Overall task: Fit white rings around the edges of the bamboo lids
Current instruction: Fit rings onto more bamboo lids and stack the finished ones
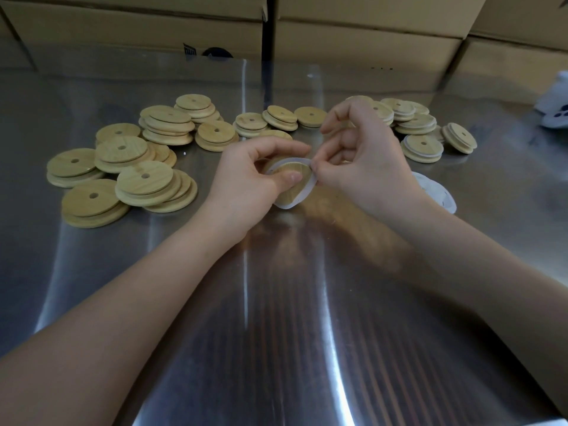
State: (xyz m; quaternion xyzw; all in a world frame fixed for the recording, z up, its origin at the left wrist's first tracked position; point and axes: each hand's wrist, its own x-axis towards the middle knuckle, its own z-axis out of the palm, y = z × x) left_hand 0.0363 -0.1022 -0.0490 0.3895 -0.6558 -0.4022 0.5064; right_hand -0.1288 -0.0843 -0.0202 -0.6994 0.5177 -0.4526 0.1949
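While the left hand (249,179) holds one bamboo lid (295,184) just over the shiny surface (276,302), its grip is curled round the lid. The thumb lies on the lid's face and the fingers go over its far edge. A white ring (287,161) is partly on this lid. It sits along the top edge and hangs loose under the bottom edge.

The right hand (365,167) is just right of the lid. Its grip is a tight pinch on the ring at the lid's right edge, with the other fingers lifted.

Left of the held lid and behind it lie bare lids (144,176) in low piles. Behind it to the right are ringed lids (422,146). Some loose rings (442,195) lie to its right, partly hidden by the wrist. Brown boxes (138,26) stand far behind it.
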